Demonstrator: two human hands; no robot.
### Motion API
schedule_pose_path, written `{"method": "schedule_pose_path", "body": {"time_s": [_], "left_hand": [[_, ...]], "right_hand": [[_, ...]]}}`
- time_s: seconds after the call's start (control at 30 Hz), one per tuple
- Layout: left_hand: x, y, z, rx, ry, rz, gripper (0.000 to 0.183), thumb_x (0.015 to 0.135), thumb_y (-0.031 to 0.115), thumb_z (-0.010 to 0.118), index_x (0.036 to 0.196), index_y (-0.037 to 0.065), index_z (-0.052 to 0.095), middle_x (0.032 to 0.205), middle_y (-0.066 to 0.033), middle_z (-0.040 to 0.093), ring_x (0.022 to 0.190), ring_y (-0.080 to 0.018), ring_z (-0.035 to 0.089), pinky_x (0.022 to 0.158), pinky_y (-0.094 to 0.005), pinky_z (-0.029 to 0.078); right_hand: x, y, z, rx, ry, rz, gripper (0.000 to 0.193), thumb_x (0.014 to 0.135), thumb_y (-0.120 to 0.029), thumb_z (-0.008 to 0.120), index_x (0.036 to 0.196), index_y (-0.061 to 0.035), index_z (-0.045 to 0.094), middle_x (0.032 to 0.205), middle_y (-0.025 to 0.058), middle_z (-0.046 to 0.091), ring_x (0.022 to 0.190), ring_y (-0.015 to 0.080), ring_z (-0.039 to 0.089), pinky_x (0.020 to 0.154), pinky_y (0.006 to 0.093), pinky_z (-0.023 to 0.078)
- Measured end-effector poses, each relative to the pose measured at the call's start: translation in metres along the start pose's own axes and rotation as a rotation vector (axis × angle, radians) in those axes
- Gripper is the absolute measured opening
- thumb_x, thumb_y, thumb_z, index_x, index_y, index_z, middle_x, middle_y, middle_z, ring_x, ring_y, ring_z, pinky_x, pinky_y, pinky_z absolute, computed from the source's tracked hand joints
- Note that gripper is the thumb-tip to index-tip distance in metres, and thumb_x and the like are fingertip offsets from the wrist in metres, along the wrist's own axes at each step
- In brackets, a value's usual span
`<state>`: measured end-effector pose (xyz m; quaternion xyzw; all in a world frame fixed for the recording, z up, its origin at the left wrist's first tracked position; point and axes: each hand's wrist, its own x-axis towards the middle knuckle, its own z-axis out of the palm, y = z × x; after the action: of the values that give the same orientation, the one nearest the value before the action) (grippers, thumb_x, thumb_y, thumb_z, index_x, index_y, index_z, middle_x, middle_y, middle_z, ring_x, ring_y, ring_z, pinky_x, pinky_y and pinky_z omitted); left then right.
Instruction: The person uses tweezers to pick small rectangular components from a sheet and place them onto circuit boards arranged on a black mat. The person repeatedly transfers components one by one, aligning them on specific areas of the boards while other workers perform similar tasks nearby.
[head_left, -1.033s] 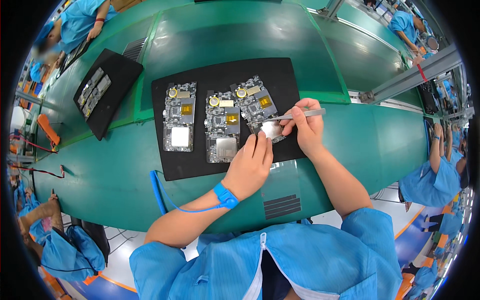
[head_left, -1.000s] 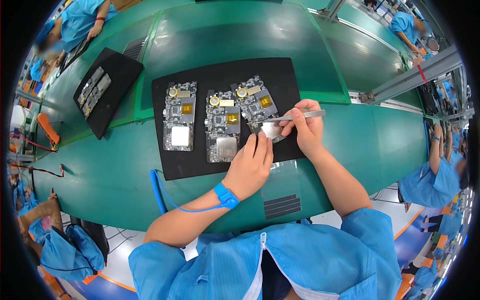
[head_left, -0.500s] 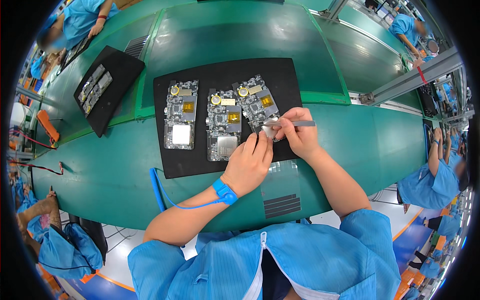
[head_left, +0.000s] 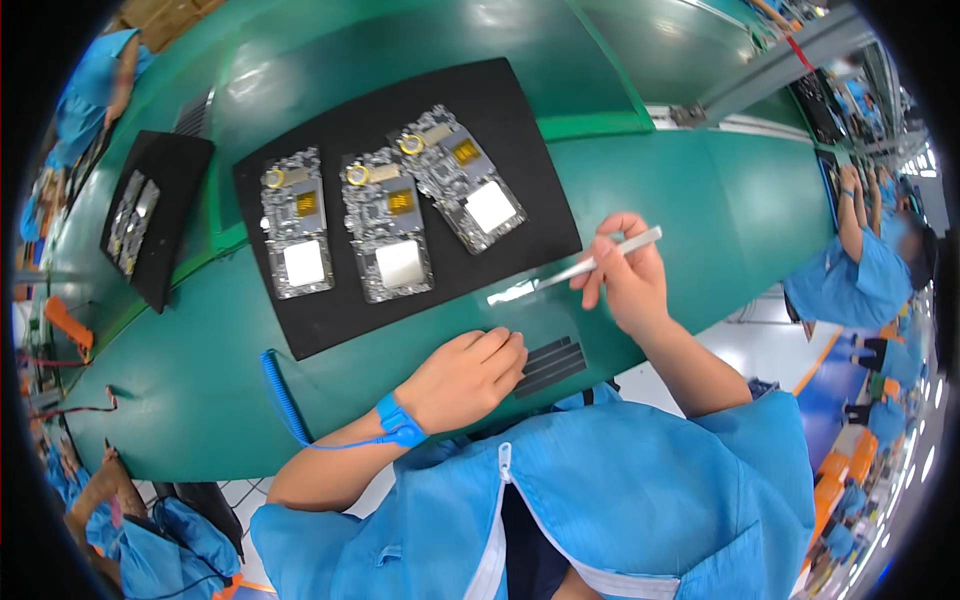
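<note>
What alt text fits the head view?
A person's right hand holds tweezers over a green bench; the left hand rests at its near edge. Three circuit boards lie on a black mat.

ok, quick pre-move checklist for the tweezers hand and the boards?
1. Right hand grips tweezers: ok.
2. Tweezers tips clear of the three circuit boards, over the black mat edge: ok.
3. Something held in the tips: cannot tell.
4. Left hand rests on the green table by the black strips: ok.
5. Blue wrist strap on, coiled cord attached: ok.
</note>
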<state>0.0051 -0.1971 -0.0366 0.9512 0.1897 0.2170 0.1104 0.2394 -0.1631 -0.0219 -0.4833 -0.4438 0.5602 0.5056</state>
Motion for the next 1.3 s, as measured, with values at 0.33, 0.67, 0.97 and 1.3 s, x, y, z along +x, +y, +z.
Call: {"method": "schedule_pose_path", "body": {"time_s": [0.33, 0.67, 0.97, 1.3], "left_hand": [[0.006, 0.002, 0.004, -0.042, -0.056, -0.014, 0.038, 0.075, 0.024, 0.068, 0.107, 0.005, 0.063, 0.1, -0.0093, 0.056, 0.096, -0.0232, 0.054, 0.079, -0.0337, 0.046], [0.022, 0.009, 0.006, 0.027, -0.164, -0.065, 0.051, 0.075, 0.035, 0.067, 0.12, 0.014, 0.056, 0.106, -0.0068, 0.05, 0.094, -0.0203, 0.048, 0.075, -0.0314, 0.038], [0.022, 0.01, 0.008, 0.026, -0.162, -0.058, 0.049, 0.076, 0.035, 0.066, 0.119, 0.013, 0.056, 0.108, -0.0072, 0.051, 0.094, -0.0204, 0.049, 0.075, -0.0319, 0.039], [0.014, 0.009, 0.002, -0.036, -0.127, -0.079, 0.051, 0.077, 0.035, 0.066, 0.12, 0.009, 0.054, 0.112, -0.0102, 0.051, 0.097, -0.0231, 0.049, 0.078, -0.0335, 0.041]], "right_hand": [[-0.08, 0.04, -0.027, -0.13, 0.056, -0.179, 0.014, 0.095, -0.006, 0.045, 0.104, -0.0023, 0.036, 0.073, 0.0109, 0.059, 0.05, 0.0093, 0.055, 0.049, 0.0212, 0.045], [-0.083, 0.035, -0.032, -0.136, 0.129, -0.125, 0.014, 0.093, -0.004, 0.047, 0.103, -0.001, 0.038, 0.069, 0.0073, 0.057, 0.049, 0.0072, 0.053, 0.045, 0.0196, 0.042], [-0.076, 0.034, -0.035, -0.105, 0.129, -0.014, 0.015, 0.094, -0.008, 0.047, 0.105, -0.0024, 0.038, 0.066, 0.0054, 0.057, 0.049, 0.008, 0.054, 0.044, 0.019, 0.04], [-0.055, 0.017, -0.034, 0.161, 0.237, -0.006, 0.015, 0.097, -0.013, 0.042, 0.107, -0.0049, 0.037, 0.067, 0.0137, 0.058, 0.04, 0.0104, 0.045, 0.04, 0.0196, 0.037]]}}
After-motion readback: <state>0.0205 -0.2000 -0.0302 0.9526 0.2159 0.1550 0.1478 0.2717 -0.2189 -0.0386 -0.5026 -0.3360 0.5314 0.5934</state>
